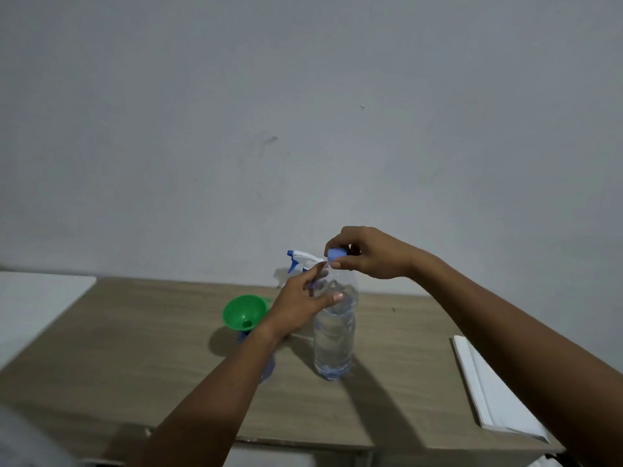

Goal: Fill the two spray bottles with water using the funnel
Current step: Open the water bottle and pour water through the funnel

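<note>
At 9 o'clock a white ledge (37, 305) butts against the wooden surface (135, 348), which leaves broad bare wood on that side for setting things down. Nearer the middle, the green funnel (243, 310) sits upright in the neck of a spray bottle (267, 369), most of it hidden behind the left forearm. It looks staged so that water can go straight in. The left hand (296, 306) holds the shoulder of the clear water bottle (333, 345), thumb across the front and fingers (315, 273) reaching loosely behind the neck, probably to keep it from turning or tipping. At 12 o'clock from that hand, the trigger head of a second spray bottle (301, 258) shows near the wall, its body hidden. The right hand (374, 254) pinches the blue cap (337, 253) between thumb and curled fingers just over the bottle's mouth. Whether the cap is free of the thread I cannot tell. The funnel stands just beside the bottle at its 9 o'clock, so a pour needs only a short lift and tilt, though the left forearm crosses that path. At 4 o'clock a white folded sheet (495, 392) lies close to the surface's near edge, well apart from the water.
</note>
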### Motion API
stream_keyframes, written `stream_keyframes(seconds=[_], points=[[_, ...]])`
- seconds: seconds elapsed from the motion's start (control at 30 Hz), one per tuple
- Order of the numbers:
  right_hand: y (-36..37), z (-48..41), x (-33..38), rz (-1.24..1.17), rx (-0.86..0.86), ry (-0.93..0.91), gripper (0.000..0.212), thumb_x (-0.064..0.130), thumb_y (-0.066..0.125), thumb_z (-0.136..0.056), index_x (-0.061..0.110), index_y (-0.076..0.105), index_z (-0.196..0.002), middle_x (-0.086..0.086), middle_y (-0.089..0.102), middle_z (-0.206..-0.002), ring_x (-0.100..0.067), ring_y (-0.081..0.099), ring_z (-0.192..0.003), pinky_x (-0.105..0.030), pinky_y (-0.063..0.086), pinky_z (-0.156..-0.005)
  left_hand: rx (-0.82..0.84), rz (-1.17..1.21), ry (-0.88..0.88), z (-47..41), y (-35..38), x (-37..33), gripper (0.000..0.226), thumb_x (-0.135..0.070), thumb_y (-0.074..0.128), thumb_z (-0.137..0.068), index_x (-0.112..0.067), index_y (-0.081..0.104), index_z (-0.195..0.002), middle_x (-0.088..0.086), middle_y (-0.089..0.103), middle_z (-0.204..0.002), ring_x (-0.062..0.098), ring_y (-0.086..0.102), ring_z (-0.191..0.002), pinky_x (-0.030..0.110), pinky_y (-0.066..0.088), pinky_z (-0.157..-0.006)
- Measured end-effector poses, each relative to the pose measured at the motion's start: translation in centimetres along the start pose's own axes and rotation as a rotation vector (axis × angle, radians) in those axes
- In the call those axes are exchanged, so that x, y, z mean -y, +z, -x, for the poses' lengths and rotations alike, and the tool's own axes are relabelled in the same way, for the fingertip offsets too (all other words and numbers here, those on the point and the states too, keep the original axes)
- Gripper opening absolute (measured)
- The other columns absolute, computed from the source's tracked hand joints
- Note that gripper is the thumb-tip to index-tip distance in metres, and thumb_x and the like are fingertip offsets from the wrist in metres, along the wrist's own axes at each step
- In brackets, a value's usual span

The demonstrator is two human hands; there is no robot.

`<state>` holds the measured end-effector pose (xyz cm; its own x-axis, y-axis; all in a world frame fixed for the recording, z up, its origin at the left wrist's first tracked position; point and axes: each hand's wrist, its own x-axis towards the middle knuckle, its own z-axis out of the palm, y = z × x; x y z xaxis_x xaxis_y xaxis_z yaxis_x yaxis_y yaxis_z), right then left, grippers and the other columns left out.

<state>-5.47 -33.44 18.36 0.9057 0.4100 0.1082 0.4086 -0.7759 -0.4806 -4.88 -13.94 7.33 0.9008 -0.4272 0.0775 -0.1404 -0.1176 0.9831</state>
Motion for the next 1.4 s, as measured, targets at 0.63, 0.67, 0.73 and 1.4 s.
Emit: stream_keyframes(seconds=[0.63,0.67,0.73,1.4], points=[[-1.7,-0.4,2.3,0.075,0.156,0.115,0.022,0.035,0.067,-0.097,0.028,0.068,-0.118,0.003,0.063,-0.101,-0.009,0.072,-0.071,-0.026,0.055,-0.073,0.028,-0.01,-0.027,0.1,0.2,-0.2,0.081,-0.025,0.081,-0.083,-0.026,0.038,-0.152,-0.007,0.049,-0.146,0.01,0.044,-0.139,0.035,0.04,-0.114],[-1.5,-0.5,2.4,0.108,0.113,0.13,0.025,0.042,0.069,-0.094,0.026,0.068,-0.114,0.002,0.068,-0.096,-0.005,0.071,-0.065,-0.029,0.056,-0.074,0.027,-0.022,-0.026,0.0,0.2,-0.1,0.08,-0.026,0.081,-0.083,-0.027,0.04,-0.151,-0.007,0.05,-0.145,0.01,0.044,-0.138,0.036,0.04,-0.115],[-1.0,-0.5,2.3,0.166,-0.01,0.155,0.037,0.054,0.073,-0.086,0.02,0.066,-0.1,-0.001,0.073,-0.079,-0.001,0.068,-0.055,-0.029,0.056,-0.068,0.011,-0.043,-0.024,0.0,0.4,-0.3,0.078,-0.029,0.082,-0.082,-0.026,0.043,-0.149,-0.008,0.053,-0.14,0.011,0.047,-0.136,0.035,0.04,-0.115],[-2.3,-1.1,3.5,0.247,0.086,0.137,0.027,0.043,0.072,-0.09,0.017,0.074,-0.095,-0.001,0.077,-0.09,-0.009,0.073,-0.062,-0.028,0.058,-0.07,0.008,-0.053,-0.044,0.1,0.5,-0.1,0.081,-0.032,0.08,-0.083,-0.035,0.036,-0.151,-0.009,0.049,-0.148,0.011,0.047,-0.137,0.038,0.04,-0.115]])
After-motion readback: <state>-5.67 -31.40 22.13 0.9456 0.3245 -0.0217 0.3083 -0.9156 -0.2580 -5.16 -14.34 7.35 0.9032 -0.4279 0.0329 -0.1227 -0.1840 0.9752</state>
